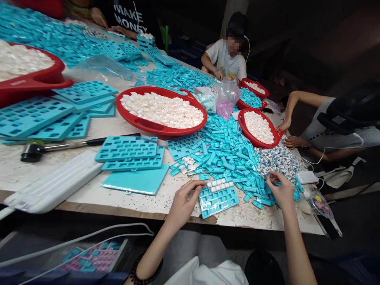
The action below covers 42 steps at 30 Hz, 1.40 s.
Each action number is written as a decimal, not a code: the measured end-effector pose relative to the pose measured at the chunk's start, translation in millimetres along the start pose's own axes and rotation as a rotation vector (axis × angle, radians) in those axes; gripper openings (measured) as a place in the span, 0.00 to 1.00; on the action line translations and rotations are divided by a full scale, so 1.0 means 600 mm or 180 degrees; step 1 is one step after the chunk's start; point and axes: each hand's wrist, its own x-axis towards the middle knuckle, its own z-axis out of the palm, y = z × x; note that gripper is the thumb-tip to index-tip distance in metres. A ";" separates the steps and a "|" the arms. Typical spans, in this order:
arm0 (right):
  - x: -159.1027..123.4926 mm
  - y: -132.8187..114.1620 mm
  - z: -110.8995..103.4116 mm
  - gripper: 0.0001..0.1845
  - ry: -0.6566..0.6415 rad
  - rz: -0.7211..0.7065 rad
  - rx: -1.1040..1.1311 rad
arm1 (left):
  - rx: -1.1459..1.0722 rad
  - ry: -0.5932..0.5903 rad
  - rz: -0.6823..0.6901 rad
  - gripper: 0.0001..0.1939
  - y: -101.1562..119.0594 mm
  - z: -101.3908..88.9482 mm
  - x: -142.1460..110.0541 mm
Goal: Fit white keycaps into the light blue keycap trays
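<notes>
Your half-open left hand (185, 202) is hovering empty, nearer the crosswise teal mold (219, 205) than your curled right hand (280, 190), whose hold on anything you can't make out.

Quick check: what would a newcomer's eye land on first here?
A red tray heaped with small white pieces sits centre-frame, with turquoise slotted strips scattered to its right. Nearest the camera, the left hand and right hand flank a turquoise tray holding a few white pieces.
</notes>
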 end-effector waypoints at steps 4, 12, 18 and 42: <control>-0.020 -0.063 0.005 0.10 0.0269 0.0030 0.0551 | -0.0046 -0.0030 -0.0034 0.12 0.003 0.001 0.000; -0.050 -0.230 0.072 0.03 -0.0865 -0.0707 0.1531 | -0.0063 0.0132 -0.0021 0.11 0.002 0.003 -0.007; -0.058 -0.268 0.115 0.04 -0.1455 -0.1139 0.1304 | -0.0075 0.0128 0.0029 0.11 0.004 0.002 -0.008; -0.026 -0.263 0.110 0.05 -0.1746 -0.1518 0.0634 | -0.0150 0.0216 0.0017 0.10 0.004 0.003 -0.008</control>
